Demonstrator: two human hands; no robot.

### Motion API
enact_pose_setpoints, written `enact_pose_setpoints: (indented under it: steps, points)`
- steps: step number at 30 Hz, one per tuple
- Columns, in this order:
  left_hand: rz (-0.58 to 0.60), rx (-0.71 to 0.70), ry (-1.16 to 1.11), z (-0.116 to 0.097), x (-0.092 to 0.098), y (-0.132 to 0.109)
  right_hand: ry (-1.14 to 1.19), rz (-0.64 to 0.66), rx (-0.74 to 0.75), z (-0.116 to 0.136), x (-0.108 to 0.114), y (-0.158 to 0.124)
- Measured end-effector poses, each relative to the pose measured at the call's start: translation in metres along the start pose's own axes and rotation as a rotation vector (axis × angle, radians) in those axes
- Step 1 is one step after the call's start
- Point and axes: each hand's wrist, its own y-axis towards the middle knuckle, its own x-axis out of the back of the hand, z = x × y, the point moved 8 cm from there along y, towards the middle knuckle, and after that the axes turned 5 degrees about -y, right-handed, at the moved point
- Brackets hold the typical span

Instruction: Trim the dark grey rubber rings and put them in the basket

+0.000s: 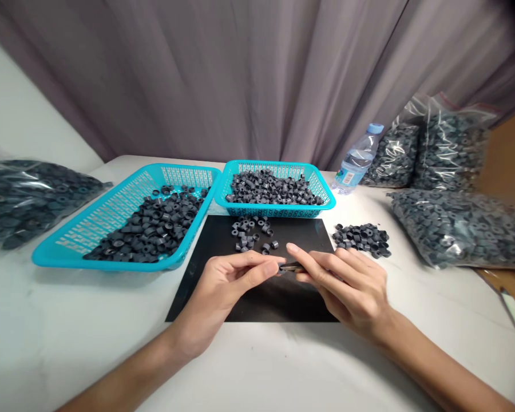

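Observation:
Over the black mat [189, 292], my left hand [227, 292] pinches a small grey plastic part [280, 266] between thumb and forefinger; the fingertips cover most of it. Closed around a small, dark, pointed metal tool [292, 267], my right hand [347, 280] has its index finger stretched along the top. The tool's tip meets the part at my left fingertips. Its handle is hidden in my right palm, so its exact kind does not show. Beyond my hands, several loose grey hollow plastic parts [244, 232] lie on the mat.
Two blue baskets, one at left [107, 265] and one at back centre [278, 213], hold many grey parts. A loose pile [363, 238] lies right of the mat. A water bottle [356, 160] stands behind it. Filled plastic bags sit at right [463, 229] and left [30, 200].

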Motion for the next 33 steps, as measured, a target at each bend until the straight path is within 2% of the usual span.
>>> enact_pose_setpoints:
  steps: [8,26,33]
  points:
    - [0.046,-0.020,0.042,-0.006,-0.001,0.001,0.009,0.003,0.029,0.001,0.005,0.006]
    - [0.125,-0.141,0.330,-0.026,0.003,0.004,0.038,0.072,0.075,0.002,0.000,0.002]
    - [0.144,-0.146,0.327,-0.026,0.001,0.004,0.044,0.065,0.089,0.002,0.000,-0.001]
